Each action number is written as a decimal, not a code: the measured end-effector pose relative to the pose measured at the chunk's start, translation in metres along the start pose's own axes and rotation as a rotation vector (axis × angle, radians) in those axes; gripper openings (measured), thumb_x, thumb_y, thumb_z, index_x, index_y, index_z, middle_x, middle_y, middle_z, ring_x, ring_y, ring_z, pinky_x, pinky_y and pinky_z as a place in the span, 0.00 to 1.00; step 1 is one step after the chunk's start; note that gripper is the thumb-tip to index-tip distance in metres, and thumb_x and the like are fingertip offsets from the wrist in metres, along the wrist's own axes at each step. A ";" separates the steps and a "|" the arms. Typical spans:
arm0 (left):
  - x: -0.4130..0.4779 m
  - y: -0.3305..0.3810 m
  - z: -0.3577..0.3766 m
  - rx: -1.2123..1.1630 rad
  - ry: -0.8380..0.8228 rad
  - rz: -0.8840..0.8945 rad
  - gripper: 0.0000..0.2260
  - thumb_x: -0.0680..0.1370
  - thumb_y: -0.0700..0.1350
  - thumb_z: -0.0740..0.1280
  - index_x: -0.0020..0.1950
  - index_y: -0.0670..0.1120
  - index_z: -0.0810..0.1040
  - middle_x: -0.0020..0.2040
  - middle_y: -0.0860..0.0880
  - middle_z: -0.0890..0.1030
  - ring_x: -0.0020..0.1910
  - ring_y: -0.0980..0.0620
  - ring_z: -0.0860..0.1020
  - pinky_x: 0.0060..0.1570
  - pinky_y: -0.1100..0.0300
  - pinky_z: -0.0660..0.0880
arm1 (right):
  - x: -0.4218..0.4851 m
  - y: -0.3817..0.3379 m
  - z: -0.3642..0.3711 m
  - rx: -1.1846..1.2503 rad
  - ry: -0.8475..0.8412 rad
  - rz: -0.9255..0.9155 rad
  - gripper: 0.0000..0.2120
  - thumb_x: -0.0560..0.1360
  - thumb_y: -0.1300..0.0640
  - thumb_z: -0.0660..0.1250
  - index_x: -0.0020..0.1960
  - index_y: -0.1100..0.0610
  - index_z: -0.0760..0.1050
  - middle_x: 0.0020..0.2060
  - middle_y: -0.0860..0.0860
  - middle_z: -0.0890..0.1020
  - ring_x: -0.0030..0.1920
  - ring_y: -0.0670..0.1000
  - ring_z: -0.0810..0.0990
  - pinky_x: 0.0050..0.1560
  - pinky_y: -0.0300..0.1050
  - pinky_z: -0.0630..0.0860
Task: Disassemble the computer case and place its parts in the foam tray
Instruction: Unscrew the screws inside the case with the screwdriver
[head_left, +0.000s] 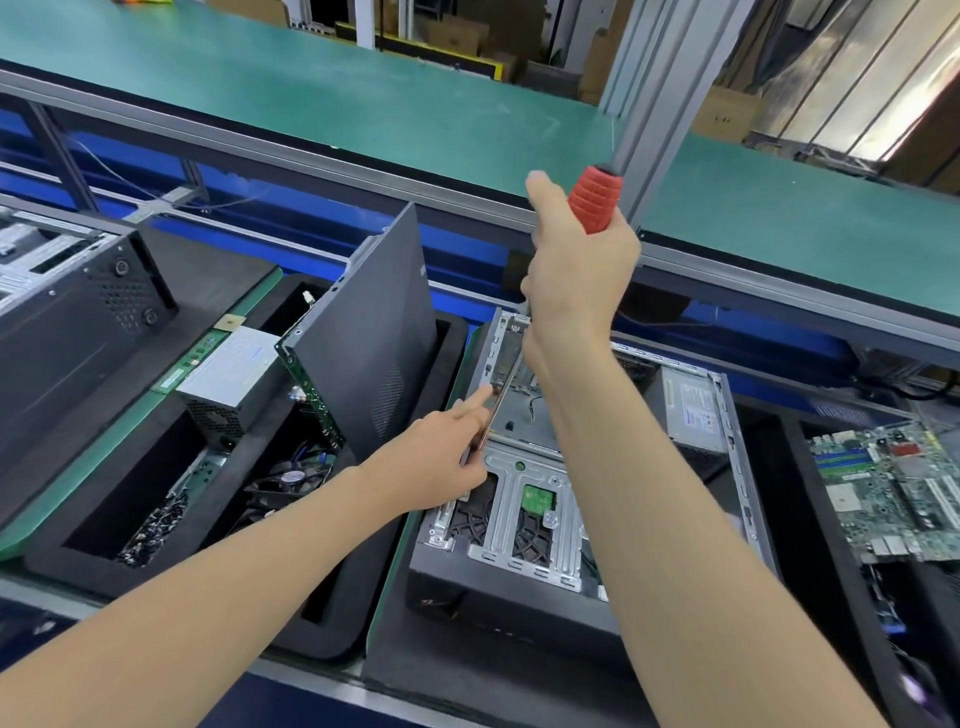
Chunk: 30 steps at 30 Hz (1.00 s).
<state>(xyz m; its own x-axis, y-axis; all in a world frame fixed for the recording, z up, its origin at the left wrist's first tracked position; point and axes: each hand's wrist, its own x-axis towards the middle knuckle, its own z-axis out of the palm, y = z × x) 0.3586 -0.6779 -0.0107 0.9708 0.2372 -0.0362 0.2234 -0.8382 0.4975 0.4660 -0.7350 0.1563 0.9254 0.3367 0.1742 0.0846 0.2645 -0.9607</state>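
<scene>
At the far left a second, closed-sided computer chassis (78, 301) sits on the line. Beside it is the black foam tray (62, 558), which holds a heap of screws (156, 525), a green memory stick (192, 358), a grey power supply (228, 379), a cooling fan (291, 478) and a dark side panel (374, 332) leaning upright against the tray's right end.

The left hand (441, 462) reaches across the tray's right edge to the left wall of the open computer case (519, 525). Its thumb and curled fingers pinch the lower end of a thin metal bracket (501, 358) that stands tilted on edge, and the index finger lies straight along it.

The right hand (576, 280) is raised above the rear of the case, wrapped in a fist around a screwdriver (592, 200) with a red ribbed handle held upright. The hand and wrist hide the shaft and tip, so where the tip lands cannot be told.

The case lies on its side just right of the tray, its drive cage and front fan grille exposed. A silver power supply unit (691, 405) is still mounted at its right rear, partly behind the right forearm. Further right, a green motherboard (893, 488) lies in another black tray. An aluminium post (654, 104) rises behind the right hand.
</scene>
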 end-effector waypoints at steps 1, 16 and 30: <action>0.000 0.001 -0.001 0.000 -0.007 -0.004 0.09 0.81 0.48 0.63 0.59 0.47 0.72 0.84 0.57 0.50 0.45 0.51 0.79 0.46 0.56 0.75 | 0.001 -0.001 -0.002 0.020 -0.080 0.020 0.19 0.78 0.53 0.76 0.37 0.53 0.67 0.29 0.50 0.69 0.28 0.51 0.64 0.32 0.47 0.67; 0.006 -0.002 -0.006 0.119 -0.073 0.010 0.18 0.81 0.47 0.63 0.69 0.43 0.70 0.83 0.50 0.56 0.65 0.41 0.76 0.48 0.59 0.67 | 0.043 0.007 -0.029 0.448 -1.429 0.335 0.16 0.73 0.59 0.75 0.38 0.55 0.68 0.26 0.49 0.68 0.22 0.47 0.60 0.25 0.38 0.63; 0.006 0.002 -0.010 0.160 -0.063 0.041 0.15 0.80 0.47 0.62 0.65 0.42 0.73 0.78 0.44 0.67 0.44 0.48 0.78 0.52 0.50 0.78 | -0.009 0.004 0.001 -0.052 -0.130 0.008 0.18 0.77 0.55 0.76 0.36 0.52 0.69 0.29 0.50 0.69 0.31 0.52 0.65 0.36 0.50 0.66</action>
<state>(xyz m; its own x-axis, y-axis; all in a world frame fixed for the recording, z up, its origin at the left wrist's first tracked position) 0.3641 -0.6730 -0.0015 0.9819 0.1740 -0.0750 0.1894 -0.9152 0.3558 0.4576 -0.7359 0.1514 0.8708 0.4534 0.1901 0.1001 0.2151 -0.9714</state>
